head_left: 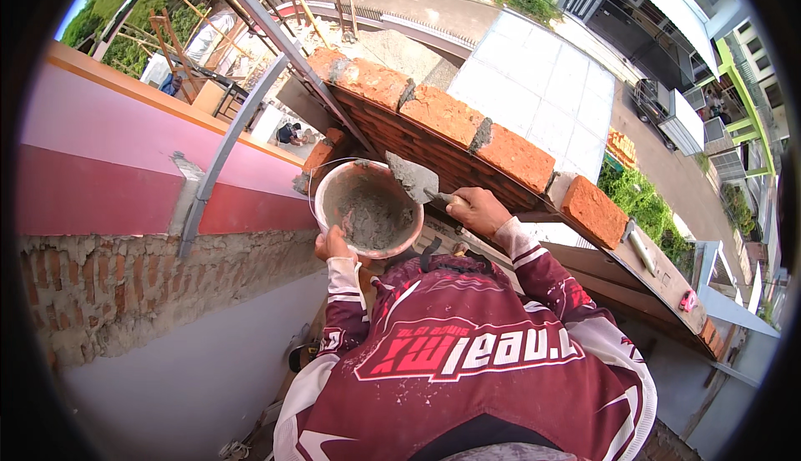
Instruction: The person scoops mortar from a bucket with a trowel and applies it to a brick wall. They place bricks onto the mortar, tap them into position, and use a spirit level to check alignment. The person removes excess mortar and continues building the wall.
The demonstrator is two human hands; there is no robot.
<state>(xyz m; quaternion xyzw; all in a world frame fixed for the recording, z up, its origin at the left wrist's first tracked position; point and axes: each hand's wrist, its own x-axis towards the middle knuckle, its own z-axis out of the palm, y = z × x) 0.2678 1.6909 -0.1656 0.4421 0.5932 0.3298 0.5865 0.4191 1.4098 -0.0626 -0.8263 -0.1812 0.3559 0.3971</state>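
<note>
My left hand (335,246) is closed on the near rim of a round bucket (408,240), tilted so that its inside shows. Grey wet mortar (367,216) lies in the bucket and smears its walls. In my right hand (481,211) is the handle of a trowel. The mortar-coated blade of the trowel (409,176) sits over the bucket's right rim, beside the brick wall. Along the top of that wall runs a row of orange bricks (515,157), with grey mortar (481,134) in the joints between several of them.
A grey metal pole (294,50) rises beside the wall's left end. A curved grey bar (225,148) crosses the pink and red wall (100,186). A pale tool handle (641,250) lies on the ledge at right. Far below, a person (289,134) crouches, and a truck (670,115) stands on the road.
</note>
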